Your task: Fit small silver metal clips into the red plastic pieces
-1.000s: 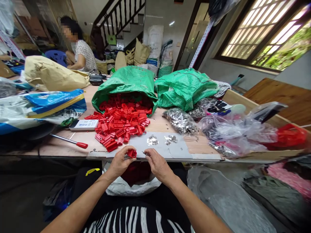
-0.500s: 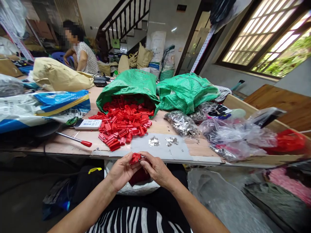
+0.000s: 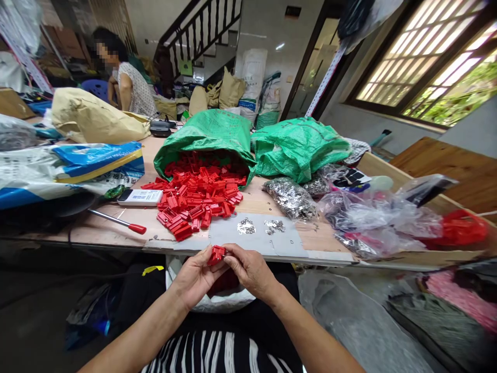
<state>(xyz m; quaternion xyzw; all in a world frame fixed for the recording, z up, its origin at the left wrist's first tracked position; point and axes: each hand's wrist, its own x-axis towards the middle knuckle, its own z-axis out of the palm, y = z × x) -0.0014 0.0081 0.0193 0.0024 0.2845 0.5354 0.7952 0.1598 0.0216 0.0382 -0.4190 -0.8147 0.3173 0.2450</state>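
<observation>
Between both hands, just below the table's front edge, is a small red plastic part (image 3: 216, 255). My left hand (image 3: 194, 278) grips its left side between thumb and fingers. My right hand (image 3: 248, 269) is closed at its right side, with a tiny metallic piece at the fingertips, too small to make out. Beneath the hands sits an open white bag (image 3: 223, 303) with dark red contents. A heap of red parts (image 3: 194, 202) spills from a green sack (image 3: 209, 129). Small metal pieces (image 3: 246, 226) lie in two little piles on a grey sheet (image 3: 229, 243).
A red-handled lever (image 3: 136, 228) and a white box (image 3: 140, 197) are left of the heap. Bags of metal pieces (image 3: 291, 199) and a carton of plastic bags (image 3: 458, 254) stand right. Another person (image 3: 134, 90) sits at the back left.
The red part has turned slightly between my hands, which otherwise keep their place. The other person at the back left has shifted a little, arms lower.
</observation>
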